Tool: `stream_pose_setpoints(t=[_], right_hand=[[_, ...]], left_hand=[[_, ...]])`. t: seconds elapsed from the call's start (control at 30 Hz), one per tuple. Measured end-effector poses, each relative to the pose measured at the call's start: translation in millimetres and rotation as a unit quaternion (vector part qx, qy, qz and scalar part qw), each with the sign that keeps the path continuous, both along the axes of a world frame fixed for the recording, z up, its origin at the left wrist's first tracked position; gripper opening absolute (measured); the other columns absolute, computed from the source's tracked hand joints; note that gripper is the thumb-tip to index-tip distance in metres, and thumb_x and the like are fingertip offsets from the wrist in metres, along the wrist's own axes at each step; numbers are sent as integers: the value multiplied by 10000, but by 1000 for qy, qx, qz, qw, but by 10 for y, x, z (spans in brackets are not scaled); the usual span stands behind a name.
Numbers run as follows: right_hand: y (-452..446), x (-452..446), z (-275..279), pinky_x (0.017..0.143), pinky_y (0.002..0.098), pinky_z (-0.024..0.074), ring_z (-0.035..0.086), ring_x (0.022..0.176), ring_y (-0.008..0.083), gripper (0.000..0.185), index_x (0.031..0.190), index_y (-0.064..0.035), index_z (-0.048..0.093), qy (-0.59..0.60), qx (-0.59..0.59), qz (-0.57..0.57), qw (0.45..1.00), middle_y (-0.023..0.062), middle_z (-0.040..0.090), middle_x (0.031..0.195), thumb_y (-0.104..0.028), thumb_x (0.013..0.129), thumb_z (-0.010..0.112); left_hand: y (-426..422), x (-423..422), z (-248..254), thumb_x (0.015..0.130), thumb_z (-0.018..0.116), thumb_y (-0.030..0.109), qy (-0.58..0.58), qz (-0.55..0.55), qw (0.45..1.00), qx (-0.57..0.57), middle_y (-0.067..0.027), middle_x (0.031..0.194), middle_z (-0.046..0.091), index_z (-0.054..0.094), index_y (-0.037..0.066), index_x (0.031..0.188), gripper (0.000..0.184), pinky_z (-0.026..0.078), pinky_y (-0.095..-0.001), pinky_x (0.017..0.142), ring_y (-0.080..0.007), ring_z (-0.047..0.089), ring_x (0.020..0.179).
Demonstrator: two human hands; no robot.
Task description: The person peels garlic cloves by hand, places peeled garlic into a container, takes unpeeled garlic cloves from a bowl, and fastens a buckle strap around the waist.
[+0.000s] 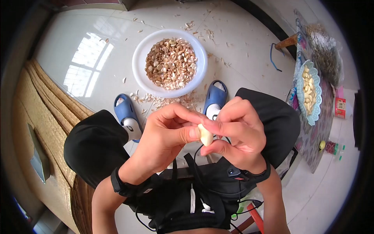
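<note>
Between the two grips: one pale garlic clove (206, 136), long axis running toward the wearer's body; left hand (163, 134) pinching its left side, right hand (242, 134) pinching from the right; neither hand nearer.

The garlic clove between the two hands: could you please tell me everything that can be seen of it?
The garlic clove is pale cream-yellow, plump and smooth-looking, narrowing toward its lower end in the picture. Its visible surface looks bare of skin. It is held in the air, roughly upright in the view, with fingers of the left hand on its left side and fingers of the right hand on its right. Some of it is hidden.
</note>
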State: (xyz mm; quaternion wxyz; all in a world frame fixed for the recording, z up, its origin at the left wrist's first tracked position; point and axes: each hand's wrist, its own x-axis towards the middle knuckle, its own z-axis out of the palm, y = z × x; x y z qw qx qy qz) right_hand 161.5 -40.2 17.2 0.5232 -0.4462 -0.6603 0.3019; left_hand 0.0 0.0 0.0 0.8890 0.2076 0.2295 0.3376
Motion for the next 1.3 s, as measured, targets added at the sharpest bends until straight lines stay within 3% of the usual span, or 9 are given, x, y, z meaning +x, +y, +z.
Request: stream_pose_setpoints(t=[0.27,0.37,0.57,0.77,0.97,1.07,1.2,1.3], right_hand=[[-31,-10,-33,508,257,383,452,614,171,351,840,42,621,-62,95,-23,993,37,503,756,-53,531,758],[-39,1,-37,515,262,386,455,618,181,340,834,59,616,-77,109,-29,991,42,510,770,-33,532,744],[-21,-5,-23,520,261,394,458,617,182,320,857,51,619,-88,106,-37,990,50,508,769,-6,562,730],[-20,2,-47,516,233,426,524,628,140,271,906,34,624,-2,-29,-23,999,78,541,804,36,644,690],[-88,-65,-58,544,207,469,596,630,125,197,890,44,598,189,-184,-46,964,126,596,833,52,702,655],[-122,-140,-106,537,207,474,592,598,124,165,874,49,585,162,-169,-69,970,121,599,783,72,716,626],[-97,-140,-169,514,213,470,586,572,127,154,840,46,571,48,-54,-100,992,114,597,749,90,699,615],[-64,-110,-199,483,213,455,567,543,127,172,830,37,569,-3,11,-106,994,111,592,735,97,678,625]], left_hand=[[-81,80,10,719,642,-21,21,28,999,-16,-125,834,556,561,9,799,118,498,-305,662,-213,576,767],[-108,84,-64,743,601,-64,-34,21,999,-13,-129,891,582,555,-23,807,89,501,-311,704,-197,579,821],[-116,121,3,728,616,-50,35,63,997,13,-132,855,551,535,-1,795,116,498,-314,699,-213,572,789],[-46,73,-33,726,601,-70,88,127,976,154,-122,896,552,550,2,839,144,495,-326,734,-223,579,836],[-53,29,-56,697,601,-131,145,169,938,266,-139,913,564,571,-50,817,149,515,-291,731,-212,586,860],[-71,40,-93,695,601,-132,171,191,918,302,-141,907,564,571,-49,819,151,519,-285,720,-209,587,857],[-69,42,-78,695,602,-131,229,194,882,363,-143,910,564,568,-54,803,137,519,-278,720,-201,587,852],[-73,63,-78,701,599,-131,235,186,885,355,-141,910,566,557,-54,820,148,516,-273,729,-198,585,851]])
